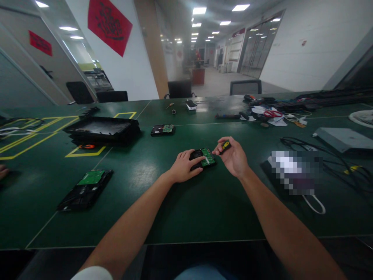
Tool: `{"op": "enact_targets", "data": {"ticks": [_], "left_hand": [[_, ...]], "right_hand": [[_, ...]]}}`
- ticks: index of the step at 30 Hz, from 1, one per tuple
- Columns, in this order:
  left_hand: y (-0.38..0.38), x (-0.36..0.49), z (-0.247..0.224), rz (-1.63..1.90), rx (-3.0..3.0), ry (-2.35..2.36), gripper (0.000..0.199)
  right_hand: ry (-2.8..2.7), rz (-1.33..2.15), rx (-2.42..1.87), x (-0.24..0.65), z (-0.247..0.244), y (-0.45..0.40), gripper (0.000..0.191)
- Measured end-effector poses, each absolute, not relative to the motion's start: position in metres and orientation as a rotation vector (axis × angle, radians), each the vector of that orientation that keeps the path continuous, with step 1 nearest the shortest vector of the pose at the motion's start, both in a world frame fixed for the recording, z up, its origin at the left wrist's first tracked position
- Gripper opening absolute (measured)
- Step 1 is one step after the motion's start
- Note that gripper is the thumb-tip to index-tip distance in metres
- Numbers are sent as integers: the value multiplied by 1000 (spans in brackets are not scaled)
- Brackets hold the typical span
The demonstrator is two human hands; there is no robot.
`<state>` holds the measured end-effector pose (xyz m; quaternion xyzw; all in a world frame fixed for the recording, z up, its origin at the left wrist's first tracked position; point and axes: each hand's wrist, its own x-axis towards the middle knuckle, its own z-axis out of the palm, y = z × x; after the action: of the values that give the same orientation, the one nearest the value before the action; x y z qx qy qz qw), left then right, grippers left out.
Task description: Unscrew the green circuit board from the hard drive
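A black hard drive with a green circuit board (pixel 208 157) lies on the green table (pixel 186 210). My left hand (pixel 185 166) rests spread over its left part, fingers on the casing and board. At the drive's right edge, my right hand (pixel 233 155) is closed around a small yellow and black screwdriver (pixel 225 146), whose tip is too small to make out. Another drive with a green board (pixel 91 177) lies at the left front. A smaller one (pixel 162 129) sits further back, left of centre.
Black trays (pixel 101 130) stand at the back left, a pixelated object (pixel 294 173) and cables (pixel 329 163) on the right. Behind are a grey box (pixel 344 139), red scissors (pixel 272 114) and a black tool (pixel 227 116). Another person's hand (pixel 3 171) shows at the left edge.
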<state>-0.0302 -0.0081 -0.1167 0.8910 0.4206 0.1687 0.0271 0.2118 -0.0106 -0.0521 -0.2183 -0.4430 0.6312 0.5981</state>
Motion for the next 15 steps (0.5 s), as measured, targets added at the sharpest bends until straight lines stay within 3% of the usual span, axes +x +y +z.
{"op": "enact_targets", "data": {"ticks": [5, 15], "left_hand": [[-8, -30, -116, 517, 2744, 1299, 57], [-9, -30, -115, 524, 2737, 1289, 57]], "right_hand": [[-1025, 1479, -507, 213, -52, -9, 43], [-1010, 1495, -491, 212, -51, -10, 34]]}}
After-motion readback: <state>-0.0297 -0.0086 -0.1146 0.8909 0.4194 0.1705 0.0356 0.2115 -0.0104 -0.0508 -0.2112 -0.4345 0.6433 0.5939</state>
